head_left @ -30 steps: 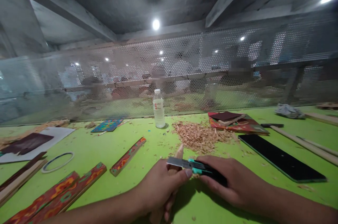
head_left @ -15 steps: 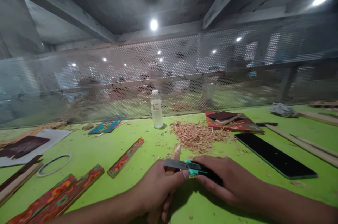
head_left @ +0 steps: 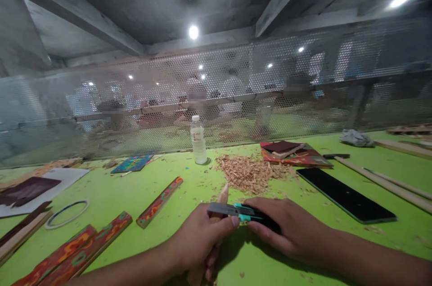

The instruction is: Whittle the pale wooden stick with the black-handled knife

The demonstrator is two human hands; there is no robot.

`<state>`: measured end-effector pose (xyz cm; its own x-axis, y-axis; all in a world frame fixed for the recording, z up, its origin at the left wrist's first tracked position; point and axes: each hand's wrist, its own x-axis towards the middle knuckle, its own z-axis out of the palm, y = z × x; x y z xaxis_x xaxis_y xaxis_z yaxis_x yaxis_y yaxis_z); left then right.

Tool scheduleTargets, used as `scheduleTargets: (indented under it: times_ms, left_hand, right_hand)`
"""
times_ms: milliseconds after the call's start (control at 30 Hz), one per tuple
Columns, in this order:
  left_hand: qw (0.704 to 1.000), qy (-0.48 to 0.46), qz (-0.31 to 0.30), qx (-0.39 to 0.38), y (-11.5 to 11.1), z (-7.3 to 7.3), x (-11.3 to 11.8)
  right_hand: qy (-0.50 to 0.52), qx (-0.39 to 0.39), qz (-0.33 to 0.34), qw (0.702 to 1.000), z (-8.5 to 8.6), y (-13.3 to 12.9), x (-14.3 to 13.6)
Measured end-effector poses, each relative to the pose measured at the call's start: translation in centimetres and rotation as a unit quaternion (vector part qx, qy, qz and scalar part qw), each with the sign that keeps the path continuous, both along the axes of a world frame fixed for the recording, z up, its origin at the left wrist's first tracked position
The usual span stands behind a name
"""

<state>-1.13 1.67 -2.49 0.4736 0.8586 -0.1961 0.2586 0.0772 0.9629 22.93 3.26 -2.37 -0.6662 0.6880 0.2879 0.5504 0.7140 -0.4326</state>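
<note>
My left hand (head_left: 202, 236) is wrapped round a wooden stick (head_left: 223, 194) whose tapered tip points away from me. In my right hand (head_left: 286, 225) is a box cutter (head_left: 245, 212) with a black and teal handle. Its grey blade end lies across the stick, close to my left thumb, which touches the cutter. The lower part of the stick is mostly hidden by my left fingers. Just beyond both hands spreads a heap of wood shavings (head_left: 251, 173).
A water bottle (head_left: 198, 140) stands before a perforated metal screen (head_left: 162, 128). Right of my hands lie a black phone (head_left: 346, 196) and a wooden-handled tool (head_left: 384, 181). Painted wooden strips (head_left: 160, 200) and a white ring (head_left: 67, 214) lie left. Blurred people show behind the screen.
The whole view has shifted slightly, so things appear a little further left. Both hands keep their grips, and the cutter stays across the stick.
</note>
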Motion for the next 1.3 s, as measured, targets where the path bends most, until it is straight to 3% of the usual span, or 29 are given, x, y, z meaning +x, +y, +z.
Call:
scheduleTargets:
  times_ms: [1300]
  left_hand:
    - [1.000, 0.008, -0.004, 0.010, 0.07, -0.01, 0.12]
  right_hand:
    - [-0.010, 0.005, -0.001, 1.000, -0.04, 0.01, -0.06]
